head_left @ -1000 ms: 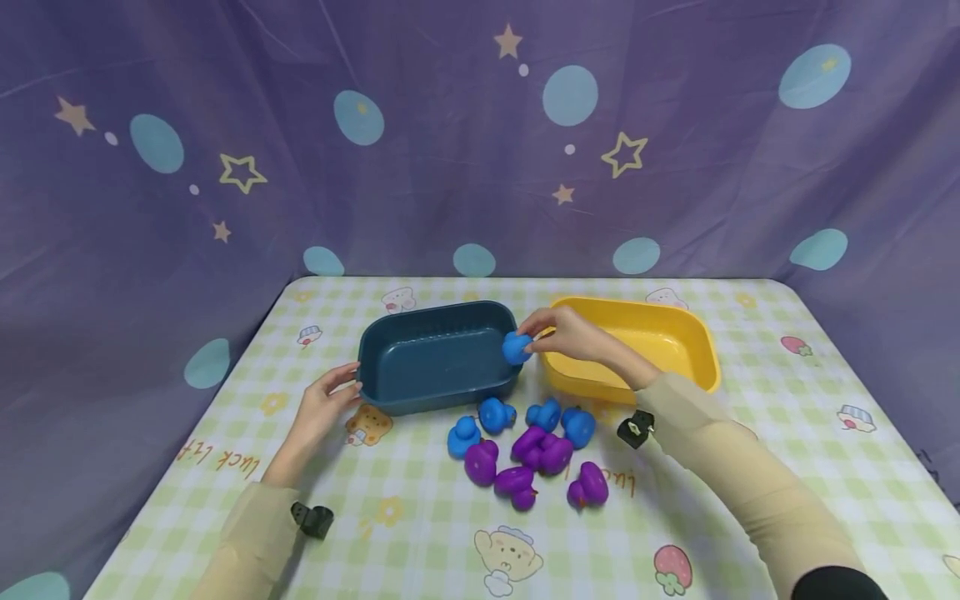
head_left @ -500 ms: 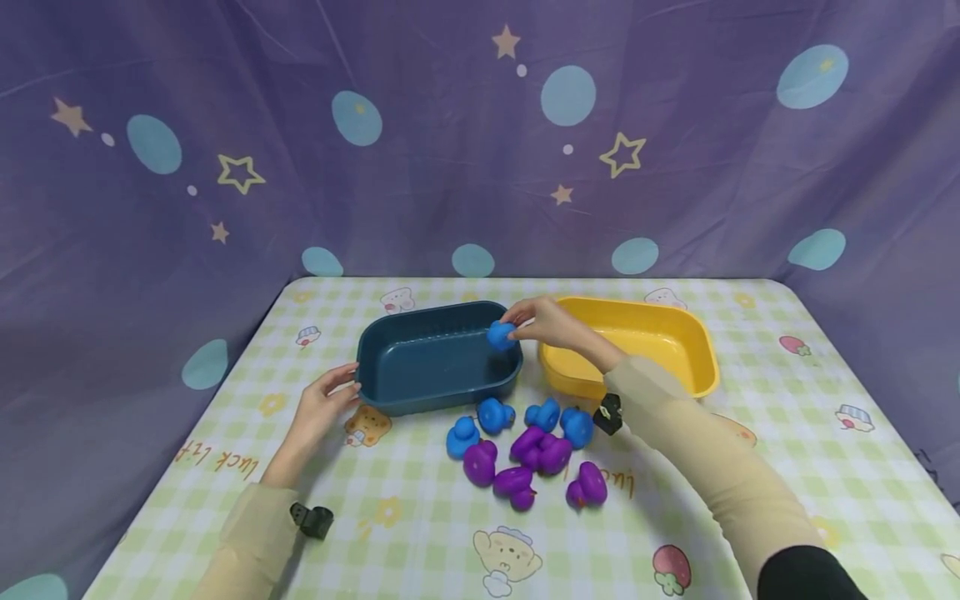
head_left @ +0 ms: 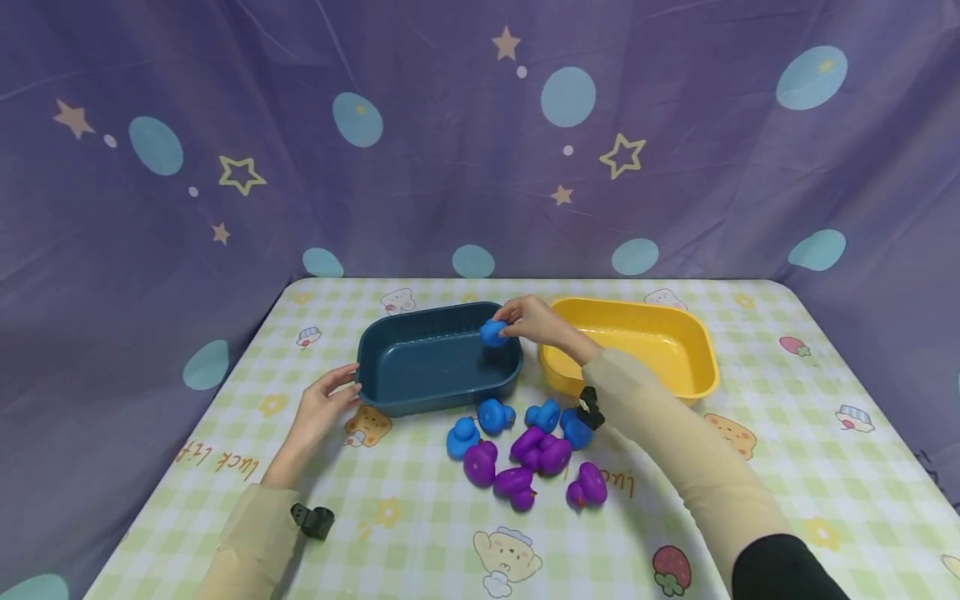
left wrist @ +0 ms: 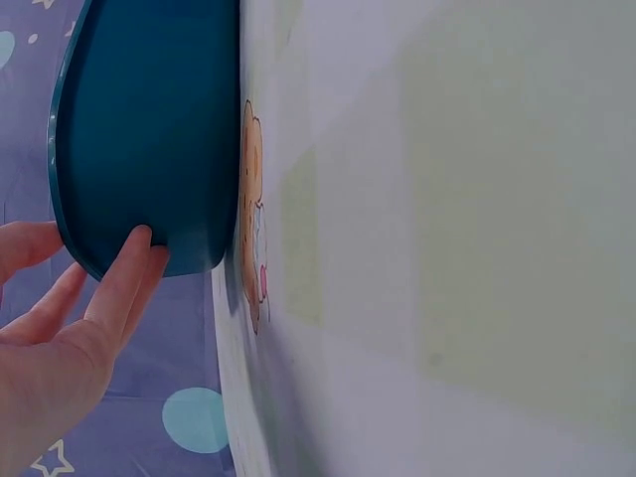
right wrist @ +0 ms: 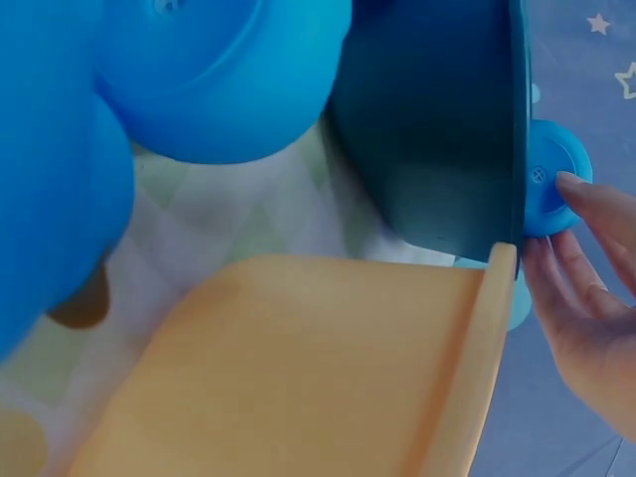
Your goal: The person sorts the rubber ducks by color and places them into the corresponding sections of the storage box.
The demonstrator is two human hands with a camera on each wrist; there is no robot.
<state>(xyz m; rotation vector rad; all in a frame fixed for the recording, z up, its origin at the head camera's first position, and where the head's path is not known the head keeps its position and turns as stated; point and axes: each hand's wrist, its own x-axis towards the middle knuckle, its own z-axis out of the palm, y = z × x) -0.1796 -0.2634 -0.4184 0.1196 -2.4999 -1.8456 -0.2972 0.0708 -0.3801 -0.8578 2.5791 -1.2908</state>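
Note:
A blue rubber duck [head_left: 493,333] is pinched between the thumb and fingers of my right hand [head_left: 534,321], over the right end of the dark teal bin [head_left: 435,406]. The right wrist view shows the duck's round underside [right wrist: 550,177] just past the bin's rim, with the thumb on it. My left hand [head_left: 321,408] touches the bin's left end; in the left wrist view its straight fingers [left wrist: 127,268] lie against the outer wall near the rim. No ducks show on the part of the bin's floor that I see.
A yellow bin [head_left: 705,358] stands to the right of the teal one, under the right forearm. In front of both lie several blue ducks [head_left: 462,439] and several purple ducks [head_left: 480,464] on the checked tablecloth [head_left: 360,550]. A purple curtain [head_left: 435,192] hangs behind.
My right hand has carried the blue duck leftward, from beside the teal bin's right rim to over its inside. The left hand has stayed at the bin's left end.

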